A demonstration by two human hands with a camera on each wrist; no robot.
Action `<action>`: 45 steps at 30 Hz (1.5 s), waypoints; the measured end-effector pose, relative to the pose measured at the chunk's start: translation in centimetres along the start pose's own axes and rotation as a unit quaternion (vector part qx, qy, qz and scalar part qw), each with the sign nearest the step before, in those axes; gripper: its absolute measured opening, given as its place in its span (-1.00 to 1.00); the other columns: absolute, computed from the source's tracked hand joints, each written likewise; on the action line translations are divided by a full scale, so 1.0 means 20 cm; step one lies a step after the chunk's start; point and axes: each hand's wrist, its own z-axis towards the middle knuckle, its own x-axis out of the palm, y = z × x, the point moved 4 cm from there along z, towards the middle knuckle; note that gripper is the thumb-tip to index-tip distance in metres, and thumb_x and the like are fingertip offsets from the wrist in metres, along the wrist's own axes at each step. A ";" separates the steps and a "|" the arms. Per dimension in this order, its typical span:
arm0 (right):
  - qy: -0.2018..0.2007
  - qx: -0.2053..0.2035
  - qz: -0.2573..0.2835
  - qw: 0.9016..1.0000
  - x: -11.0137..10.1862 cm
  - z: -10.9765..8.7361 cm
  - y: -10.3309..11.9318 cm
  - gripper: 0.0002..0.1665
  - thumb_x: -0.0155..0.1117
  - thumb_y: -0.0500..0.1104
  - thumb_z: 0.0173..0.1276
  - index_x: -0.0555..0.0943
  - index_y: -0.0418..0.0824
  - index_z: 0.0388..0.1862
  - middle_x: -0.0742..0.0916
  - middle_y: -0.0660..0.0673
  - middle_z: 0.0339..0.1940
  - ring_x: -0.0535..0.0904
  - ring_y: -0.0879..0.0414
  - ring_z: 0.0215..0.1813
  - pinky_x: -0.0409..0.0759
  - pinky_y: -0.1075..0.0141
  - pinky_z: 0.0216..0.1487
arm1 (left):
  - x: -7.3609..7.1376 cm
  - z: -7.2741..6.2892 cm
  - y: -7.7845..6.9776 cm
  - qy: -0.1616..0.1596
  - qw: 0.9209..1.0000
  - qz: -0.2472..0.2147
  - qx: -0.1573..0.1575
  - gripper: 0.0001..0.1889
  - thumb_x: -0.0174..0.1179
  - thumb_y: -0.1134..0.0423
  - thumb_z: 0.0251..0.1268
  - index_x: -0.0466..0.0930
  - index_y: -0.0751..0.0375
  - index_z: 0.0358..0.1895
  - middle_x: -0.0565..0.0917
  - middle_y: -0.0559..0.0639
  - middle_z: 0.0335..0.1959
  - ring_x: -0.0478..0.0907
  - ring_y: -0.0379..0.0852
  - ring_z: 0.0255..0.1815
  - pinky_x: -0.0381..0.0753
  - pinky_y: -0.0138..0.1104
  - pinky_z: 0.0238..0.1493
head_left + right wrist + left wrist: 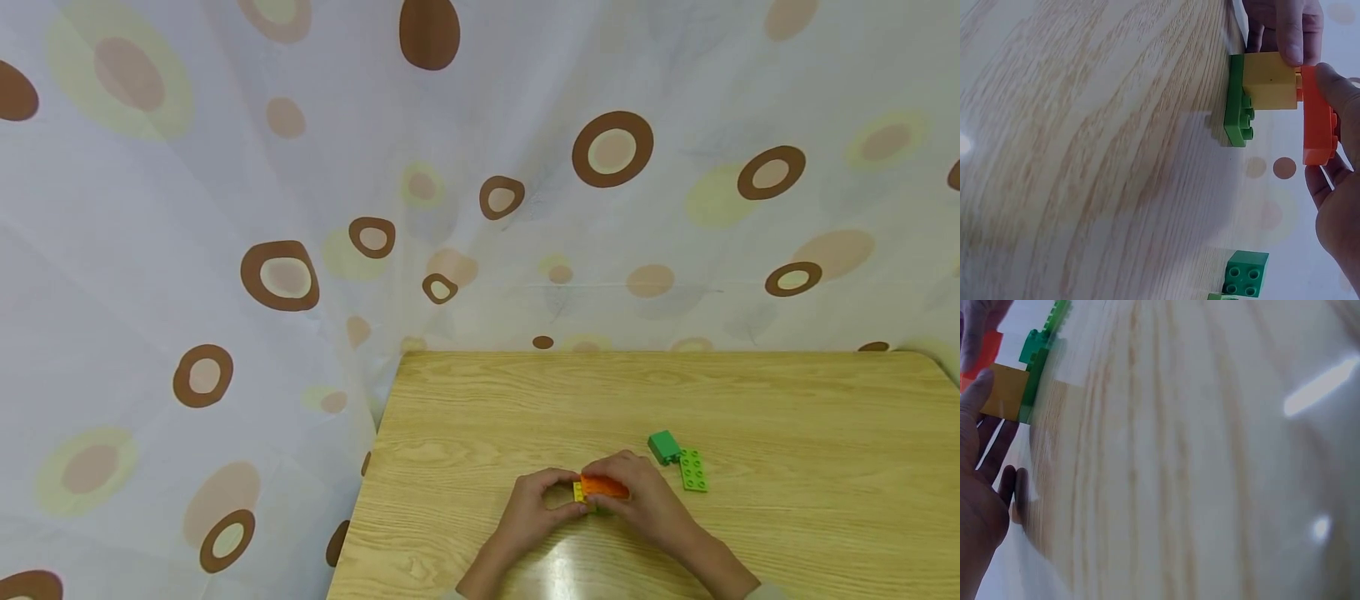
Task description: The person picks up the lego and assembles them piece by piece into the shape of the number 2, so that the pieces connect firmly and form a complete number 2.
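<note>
A yellow toy brick stands on one end of a light green studded plate lying on the table. My left hand steadies the yellow brick, its thumb on one side and fingers on the other. An orange brick is pinched between the thumb and fingers of my right hand. It lines up over the yellow brick's top and overhangs to one side, a thin gap with studs showing between the two. In the head view, the hands cover much of the bricks.
Behind and right of my hands, a dark green brick lies beside a light green studded plate. The wooden table meets a spotted curtain at the back and left.
</note>
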 end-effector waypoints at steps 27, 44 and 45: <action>-0.016 -0.025 -0.013 0.999 0.03 0.01 0.05 -0.50 0.73 -0.24 0.03 0.81 -0.04 0.01 0.83 0.15 -0.06 0.65 0.19 -0.04 0.55 0.26 -0.07 | 0.01 0.00 0.01 -0.008 0.999 0.016 0.026 -0.59 0.42 -0.08 0.38 0.73 -0.06 0.20 0.74 -0.31 0.11 0.64 -0.31 0.21 0.57 -0.23 0.37; -0.007 -0.032 -0.022 0.999 0.02 0.02 0.07 -0.53 0.71 -0.24 0.05 0.80 -0.09 -0.01 0.83 0.13 -0.06 0.67 0.18 -0.04 0.65 0.18 -0.05 | 0.01 0.01 0.01 -0.015 0.999 0.022 0.040 -0.60 0.43 -0.04 0.38 0.73 -0.04 0.20 0.76 -0.30 0.09 0.66 -0.33 0.16 0.61 -0.27 0.32; -0.006 -0.029 -0.021 0.999 0.02 0.02 0.07 -0.54 0.71 -0.24 0.06 0.80 -0.09 -0.01 0.83 0.13 -0.06 0.67 0.17 -0.04 0.66 0.17 -0.04 | 0.01 0.01 0.01 -0.014 0.999 0.021 0.039 -0.60 0.42 -0.05 0.38 0.73 -0.04 0.20 0.75 -0.30 0.09 0.66 -0.32 0.17 0.61 -0.27 0.32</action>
